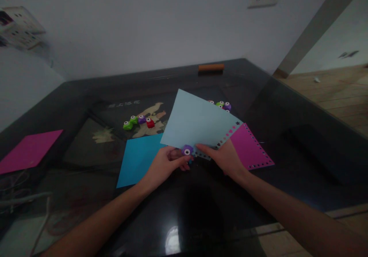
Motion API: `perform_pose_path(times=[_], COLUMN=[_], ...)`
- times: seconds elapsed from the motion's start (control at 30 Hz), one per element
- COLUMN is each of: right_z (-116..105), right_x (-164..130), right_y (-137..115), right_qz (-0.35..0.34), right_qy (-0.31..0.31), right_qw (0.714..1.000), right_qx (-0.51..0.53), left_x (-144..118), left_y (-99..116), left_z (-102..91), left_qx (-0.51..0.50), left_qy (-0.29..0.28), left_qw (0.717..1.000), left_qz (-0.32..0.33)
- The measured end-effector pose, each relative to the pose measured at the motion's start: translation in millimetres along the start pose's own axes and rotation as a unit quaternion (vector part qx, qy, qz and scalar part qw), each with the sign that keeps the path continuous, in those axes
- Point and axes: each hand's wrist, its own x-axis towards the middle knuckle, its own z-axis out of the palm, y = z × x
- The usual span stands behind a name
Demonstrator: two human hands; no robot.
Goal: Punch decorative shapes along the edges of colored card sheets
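My left hand (166,165) grips a small purple craft punch (187,150) set on the near edge of a pale blue paper sheet (195,123). My right hand (225,158) pinches that same sheet by its near edge, holding it tilted above the dark glass table (86,96). A row of small punched holes runs along the sheet's lower right edge. Under it lies a magenta sheet (250,148) with punched holes along its edges.
A bright blue sheet (138,159) lies left of my hands. Several small punches, green, purple and red (138,121), sit behind it; more punches (222,104) peek from behind the pale sheet. Another magenta sheet (28,149) lies far left. An orange cylinder (211,67) rests by the wall.
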Motion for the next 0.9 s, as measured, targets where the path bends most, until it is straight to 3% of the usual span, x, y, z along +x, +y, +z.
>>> perform_pose_path(times=[0.43,0.67,0.9], right_z=[-0.5,-3.7,-6.7], right_x=[-0.1,2.8,12.7], right_y=[5.3,4.6,5.2], right_qz=[0.018,0.039,-0.009], right_qy=[-0.027,-0.055,-0.031], right_qw=[0.999,0.996,0.999], right_qx=[0.041,0.051,0.015], left_x=[2.4,3.5,2.8], left_y=[-4.1,-5.8,-14.0], left_z=[-1.1,-5.2,-2.8], left_qx=[-0.015,0.025,0.062], left_qy=[-0.018,0.038,0.086], left_qw=[1.000,0.998,0.991], left_qz=[0.005,0.040,0.084])
